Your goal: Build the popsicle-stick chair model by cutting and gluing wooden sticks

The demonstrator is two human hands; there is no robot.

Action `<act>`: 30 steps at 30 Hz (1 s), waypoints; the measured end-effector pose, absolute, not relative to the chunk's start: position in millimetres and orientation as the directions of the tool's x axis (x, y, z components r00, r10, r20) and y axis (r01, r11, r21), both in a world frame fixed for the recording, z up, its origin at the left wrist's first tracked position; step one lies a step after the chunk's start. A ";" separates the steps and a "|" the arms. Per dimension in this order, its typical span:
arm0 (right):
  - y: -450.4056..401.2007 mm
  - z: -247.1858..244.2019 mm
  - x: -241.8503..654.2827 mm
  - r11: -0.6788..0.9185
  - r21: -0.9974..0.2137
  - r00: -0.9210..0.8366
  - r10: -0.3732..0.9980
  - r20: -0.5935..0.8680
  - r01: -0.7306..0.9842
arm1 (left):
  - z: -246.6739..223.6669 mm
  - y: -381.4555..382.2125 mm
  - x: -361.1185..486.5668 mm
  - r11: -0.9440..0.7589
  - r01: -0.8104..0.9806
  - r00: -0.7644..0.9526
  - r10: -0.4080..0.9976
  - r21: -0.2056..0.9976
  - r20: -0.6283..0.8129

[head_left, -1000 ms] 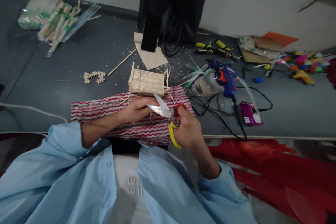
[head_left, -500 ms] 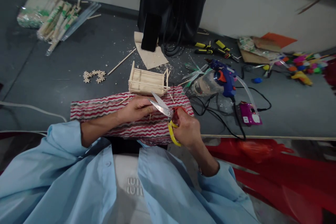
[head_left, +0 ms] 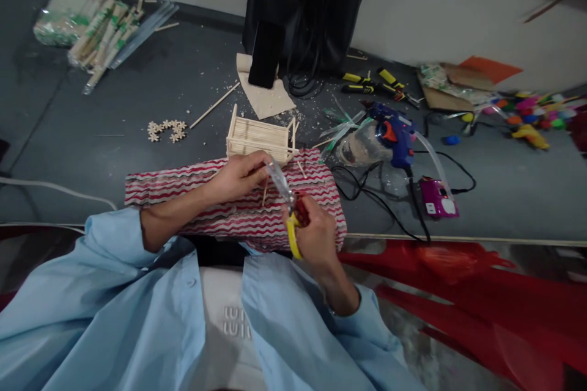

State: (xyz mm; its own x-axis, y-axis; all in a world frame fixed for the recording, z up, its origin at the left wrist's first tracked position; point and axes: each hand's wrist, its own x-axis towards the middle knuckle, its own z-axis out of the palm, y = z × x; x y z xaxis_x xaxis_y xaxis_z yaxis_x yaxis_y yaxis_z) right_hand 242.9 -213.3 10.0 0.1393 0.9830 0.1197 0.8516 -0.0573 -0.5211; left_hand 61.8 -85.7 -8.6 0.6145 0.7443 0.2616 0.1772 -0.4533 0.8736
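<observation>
The right hand is gripping the scissors by the yellow-and-red handles. The long axis of the scissors is running away from the body and leftward, with the tips ending at the fingertips of the left hand. Blur is obscuring the gap between the blades. The left hand is keeping thumb and forefinger close together; whether it is holding a piece between them cannot be told. A short stick is showing just below those fingertips.

The wooden stick frame is lying directly beyond the left hand, which is the nearer of the two. Its long axis is running roughly left to right across the person's front. The left fingers are overlapping its near edge in view; contact cannot be confirmed.

Both hands are working above a striped cloth, which is covering the front of the grey counter. A glue gun is resting to the right, and a pale wall is closing off the rear.
</observation>
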 end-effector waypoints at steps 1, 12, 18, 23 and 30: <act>-215.0 6.6 235.8 -0.043 -0.509 0.128 0.983 0.132 0.860 | -12.0 -84.8 62.5 -0.464 0.233 0.599 0.761 0.854 0.250; -209.2 -19.0 209.8 -0.003 -0.205 0.033 0.989 0.142 0.979 | -38.2 -69.2 70.7 -0.676 -0.043 0.741 0.472 0.735 0.478; -208.1 -15.3 210.9 -0.014 -0.282 0.060 0.986 0.155 0.959 | -39.1 -70.4 65.0 -0.664 0.018 0.811 0.446 0.747 0.378; -203.5 -1.3 221.7 -0.067 -0.421 0.147 0.976 0.159 0.905 | -29.9 -75.2 61.1 -0.583 0.073 0.843 0.469 0.809 0.262; -187.5 24.6 232.0 0.009 -0.573 0.154 0.960 0.235 0.819 | -17.0 -83.1 66.6 -0.248 -0.014 0.894 0.431 0.969 0.123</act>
